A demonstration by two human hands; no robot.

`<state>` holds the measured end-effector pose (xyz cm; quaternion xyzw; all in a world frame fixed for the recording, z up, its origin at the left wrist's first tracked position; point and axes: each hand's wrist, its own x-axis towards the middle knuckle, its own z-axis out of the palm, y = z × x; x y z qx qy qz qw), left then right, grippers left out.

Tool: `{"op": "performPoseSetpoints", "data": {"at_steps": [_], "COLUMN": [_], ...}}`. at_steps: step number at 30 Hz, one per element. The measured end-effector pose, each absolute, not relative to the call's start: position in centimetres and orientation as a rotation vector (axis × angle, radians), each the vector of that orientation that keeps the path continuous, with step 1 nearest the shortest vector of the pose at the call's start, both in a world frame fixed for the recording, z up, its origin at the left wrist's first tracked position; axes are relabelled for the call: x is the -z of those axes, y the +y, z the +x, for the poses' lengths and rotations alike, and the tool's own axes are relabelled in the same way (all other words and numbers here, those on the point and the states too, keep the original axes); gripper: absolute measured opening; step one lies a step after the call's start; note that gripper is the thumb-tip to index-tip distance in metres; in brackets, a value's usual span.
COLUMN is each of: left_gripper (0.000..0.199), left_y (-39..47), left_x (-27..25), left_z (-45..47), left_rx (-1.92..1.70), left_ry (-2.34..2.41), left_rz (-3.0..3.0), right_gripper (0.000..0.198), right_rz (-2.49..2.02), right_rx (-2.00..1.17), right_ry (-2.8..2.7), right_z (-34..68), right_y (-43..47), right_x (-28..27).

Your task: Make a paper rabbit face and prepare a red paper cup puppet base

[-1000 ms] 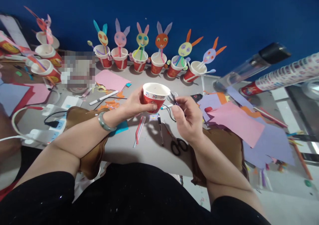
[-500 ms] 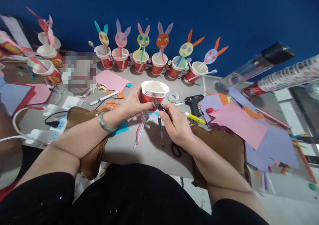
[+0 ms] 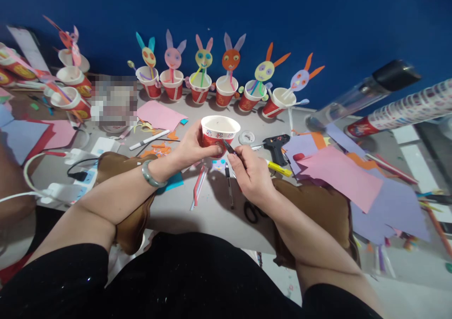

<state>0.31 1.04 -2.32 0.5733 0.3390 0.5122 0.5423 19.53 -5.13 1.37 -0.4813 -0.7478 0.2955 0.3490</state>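
In the middle, my left hand (image 3: 196, 142) is wrapped round a red-and-white paper cup (image 3: 221, 125) from its left side, thumb along the front. The cup's open mouth faces up. My right hand (image 3: 249, 168) is closed on a slim dark pointed tool (image 3: 229, 147), a pen or knife whose exact kind I cannot make out. Its tip is at the front wall of the cup, near my left thumb; whether it pierces the wall cannot be seen. Below lie a black pen (image 3: 229, 187), some straws (image 3: 199, 187) and scissors (image 3: 251, 212), partly hidden by my right wrist.
Several cups with paper rabbit heads (image 3: 173, 90) line the blue wall. A glue gun (image 3: 277, 145), tape roll (image 3: 246, 137) and yellow cutter (image 3: 279, 168) lie right of the cup. Coloured paper (image 3: 342, 173) is farther right; a power strip (image 3: 84, 176) is left. Another person's arm (image 3: 16, 173) shows at left.
The dark tool has turned slightly, and its tip has shifted a little right on the cup's front. Both hands keep their hold. The whole view has shifted slightly.
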Motion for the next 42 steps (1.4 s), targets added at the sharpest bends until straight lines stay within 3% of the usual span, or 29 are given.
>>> {"op": "performPoseSetpoints", "data": {"at_steps": [26, 42], "left_gripper": [0.058, 0.06], "left_y": [0.6, 0.6], "left_x": [2.7, 3.3], "left_z": [0.9, 0.7], "left_rx": [-1.344, -1.372], "left_ry": [0.926, 1.069], "left_rz": [1.433, 1.649], "right_gripper": [0.02, 0.031], "right_rz": [-1.319, -1.422], "right_rx": [-0.581, -0.377], "right_ry": [-2.01, -2.114], "right_z": [19.7, 19.8], "right_y": [-4.9, -4.8], "right_x": [-1.0, -0.4]}}
